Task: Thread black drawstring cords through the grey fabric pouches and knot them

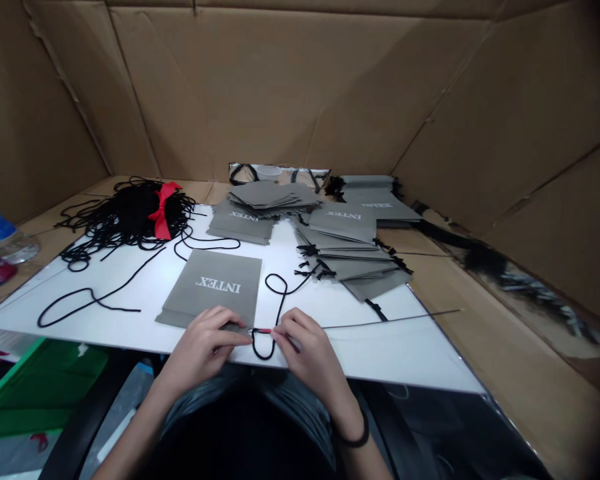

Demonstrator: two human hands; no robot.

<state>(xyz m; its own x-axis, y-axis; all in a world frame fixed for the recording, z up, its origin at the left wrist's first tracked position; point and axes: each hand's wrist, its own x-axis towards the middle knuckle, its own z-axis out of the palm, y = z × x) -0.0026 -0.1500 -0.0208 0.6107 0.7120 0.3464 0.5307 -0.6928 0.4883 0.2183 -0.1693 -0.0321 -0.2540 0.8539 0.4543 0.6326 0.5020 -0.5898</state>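
Head view: I read both hands at the near edge of the white worktop (410, 360). The left hand (205, 341) lies on the lower edge of a flat grey bag (215, 287) printed INTEX. Its grip is pressed together on the black cord (263, 358), just left of a short red tip (265, 331). The right hand (306, 348) has its grip pinching the same cord just right of that tip. The cord hangs in a small loop between the hands. A thin wire (395, 317) extends rightward from the right hand. I cannot tell whether wire and cord are joined. Further back lie a cord bundle (125, 213) with a red tie (161, 210), left, and stacked grey bags (353, 247), right.
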